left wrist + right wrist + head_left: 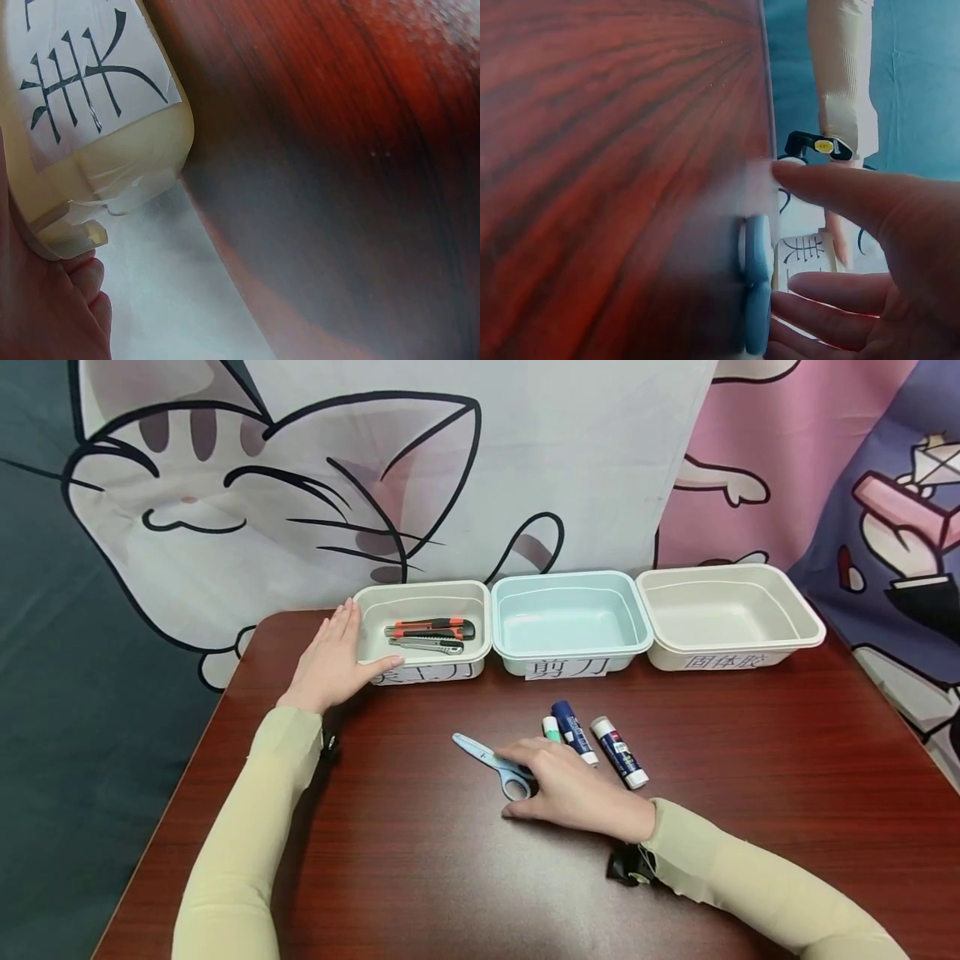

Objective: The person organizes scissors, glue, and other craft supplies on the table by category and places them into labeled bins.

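Light blue scissors (pixel 486 755) lie on the table, blades pointing away to the left. My right hand (pixel 573 787) is over their handles; its fingers reach across one loop while the thumb stays apart on the near side. In the right wrist view the blue handles (pixel 758 251) stand beside the fingertips, and whether they touch I cannot tell. My left hand (pixel 330 658) rests along the left end of a cream bin (pixel 420 592), fingers straight, thumb at its front rim. Inside that bin are several utility knives (pixel 429 630), orange-black and grey.
Glue sticks lie just beyond my right hand: a blue one (pixel 573 732), a white-capped one (pixel 619 753) and a partly hidden green-and-white tube (pixel 551 728). A pale blue bin (pixel 570 664) and another cream bin (pixel 735 660), both labelled, continue the row rightward along the back edge.
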A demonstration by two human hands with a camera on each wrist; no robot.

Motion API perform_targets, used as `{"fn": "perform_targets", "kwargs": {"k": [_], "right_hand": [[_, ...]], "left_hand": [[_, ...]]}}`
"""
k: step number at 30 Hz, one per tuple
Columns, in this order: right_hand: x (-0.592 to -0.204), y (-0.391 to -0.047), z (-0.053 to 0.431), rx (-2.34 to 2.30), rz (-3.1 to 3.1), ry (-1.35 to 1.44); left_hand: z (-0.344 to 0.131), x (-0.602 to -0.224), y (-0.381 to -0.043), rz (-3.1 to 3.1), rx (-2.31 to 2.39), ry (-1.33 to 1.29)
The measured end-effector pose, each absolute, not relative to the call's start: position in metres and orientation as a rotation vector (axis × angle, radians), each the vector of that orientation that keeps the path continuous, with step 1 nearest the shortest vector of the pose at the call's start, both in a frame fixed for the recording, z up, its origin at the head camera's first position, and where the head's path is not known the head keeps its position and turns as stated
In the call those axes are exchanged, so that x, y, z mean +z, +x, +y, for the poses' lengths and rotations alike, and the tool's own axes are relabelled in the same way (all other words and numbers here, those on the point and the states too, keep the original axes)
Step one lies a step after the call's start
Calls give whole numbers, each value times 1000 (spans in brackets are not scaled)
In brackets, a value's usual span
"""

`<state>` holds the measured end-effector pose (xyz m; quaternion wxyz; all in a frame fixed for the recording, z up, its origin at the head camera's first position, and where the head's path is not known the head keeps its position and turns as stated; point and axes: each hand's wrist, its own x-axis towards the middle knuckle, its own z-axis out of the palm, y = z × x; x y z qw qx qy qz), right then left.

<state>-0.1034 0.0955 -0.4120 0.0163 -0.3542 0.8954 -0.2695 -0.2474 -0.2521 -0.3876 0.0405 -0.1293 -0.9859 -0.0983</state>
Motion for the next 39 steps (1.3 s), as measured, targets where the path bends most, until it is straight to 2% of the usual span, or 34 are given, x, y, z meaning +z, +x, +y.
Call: {"fn": "perform_targets", "kwargs": {"k": [39], "right_hand": [[-403, -108, 91, -578, 2846, -1160]], "left_hand": [[-254, -388, -249, -3033, -291, -399]]}}
